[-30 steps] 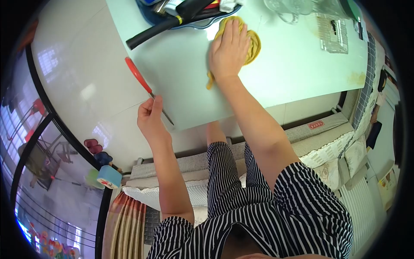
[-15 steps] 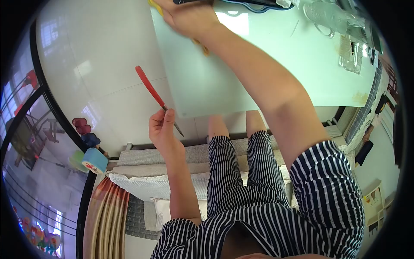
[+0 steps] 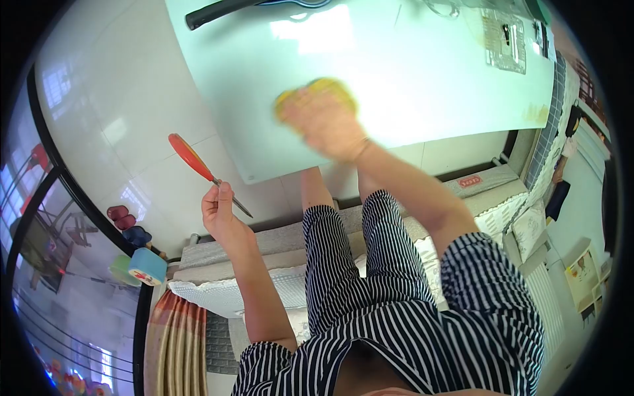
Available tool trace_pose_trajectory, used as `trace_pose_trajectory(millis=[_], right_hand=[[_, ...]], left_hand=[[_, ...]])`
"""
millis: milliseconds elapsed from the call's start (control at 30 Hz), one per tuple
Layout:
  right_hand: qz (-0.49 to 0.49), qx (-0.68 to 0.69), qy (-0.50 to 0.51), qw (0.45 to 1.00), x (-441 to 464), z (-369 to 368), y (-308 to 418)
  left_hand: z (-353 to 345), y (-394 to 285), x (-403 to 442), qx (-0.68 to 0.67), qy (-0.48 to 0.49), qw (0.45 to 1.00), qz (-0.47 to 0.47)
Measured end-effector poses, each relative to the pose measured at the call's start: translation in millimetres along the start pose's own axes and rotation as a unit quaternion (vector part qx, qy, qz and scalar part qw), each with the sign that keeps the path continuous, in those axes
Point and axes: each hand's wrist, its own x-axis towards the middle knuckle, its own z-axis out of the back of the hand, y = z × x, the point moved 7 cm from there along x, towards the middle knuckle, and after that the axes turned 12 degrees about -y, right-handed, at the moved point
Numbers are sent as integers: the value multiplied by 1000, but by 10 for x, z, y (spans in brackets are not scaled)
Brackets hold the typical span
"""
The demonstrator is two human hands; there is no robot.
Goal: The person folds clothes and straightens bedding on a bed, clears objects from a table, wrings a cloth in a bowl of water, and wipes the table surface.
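Note:
My left hand [image 3: 228,214] is closed, pinching a pair of red-handled scissors [image 3: 191,158] near the base of the blades. They appear edge-on, handles toward the upper left and the pointed metal tip toward the lower right, beside the table's corner. My right hand [image 3: 330,125] lies over a yellow cloth [image 3: 337,92] and presses it against the pale green glass tabletop [image 3: 409,99]. Motion blurs this hand and the cloth, and the palm hides part of the cloth.
On the tabletop's far side lies a black-handled object [image 3: 221,12]. A clear glass tray [image 3: 505,43] stands at the right. Behind my legs is a sofa [image 3: 218,257]. A glass door frame [image 3: 79,198], shoes [image 3: 122,218] and a blue box [image 3: 146,266] are at the left.
My right hand has drawn the yellow cloth from the far left edge toward the middle of the tabletop. My left hand, still holding the scissors, appears lower and further left; the view has shifted.

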Motion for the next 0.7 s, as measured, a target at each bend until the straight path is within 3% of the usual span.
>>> trace_pose_trajectory(millis=[67, 133, 167, 200, 267, 333, 400, 433, 467, 500, 533, 567, 600, 633, 667, 700], right_hand=[[-42, -111, -158, 980, -332, 404, -895], [-144, -254, -162, 943, -699, 862, -1875], [-146, -236, -205, 939, -858, 1260, -2031], [-219, -207, -225, 927, -1185, 1435, -2485], [-354, -184, -331, 855, -1827, 1704, -2910], [-439, -342, -362, 748, -2327, 1543, -3063], [-528, -218, -351, 742, -2063, 1479, -2578], [-418, -297, -389, 765, -1877, 1312, -2279], [-334, -286, -431, 788, -1606, 1101, -1912], [-328, -223, -410, 821, -1308, 913, -1569], [-463, -88, -232, 851, -948, 739, -1261], [-410, -226, -163, 869, -661, 471, -781], [-252, -143, -354, 890, -584, 115, -323], [-239, -28, -271, 932, -389, -215, 13], [-238, 199, -141, 940, -180, -388, 278], [-203, 213, -154, 943, -62, -428, 600]], left_hand=[[-44, 20, -18, 16, 13, 1000, -6], [-74, 51, -29, 30, 23, 999, -11], [-92, 62, -29, 36, 27, 999, -14], [-112, 68, -30, 42, 32, 998, -17], [-168, 83, -50, 43, 37, 998, -21], [-229, 88, -63, 45, 47, 998, -23], [-279, 85, -73, 32, 47, 998, -31], [-295, 97, -67, 33, 55, 998, -28], [-307, 102, -63, 29, 61, 997, -32], [-335, 111, -65, 23, 70, 997, -34], [-382, 117, -80, 21, 86, 996, -26], [-411, 87, -104, 19, 91, 995, -26], [-439, 54, -134, 18, 94, 995, -27], [-472, 35, -149, 30, 90, 995, -32], [-513, 17, -175, 28, 100, 994, -32], [-539, -11, -200, 42, 104, 993, -40]])
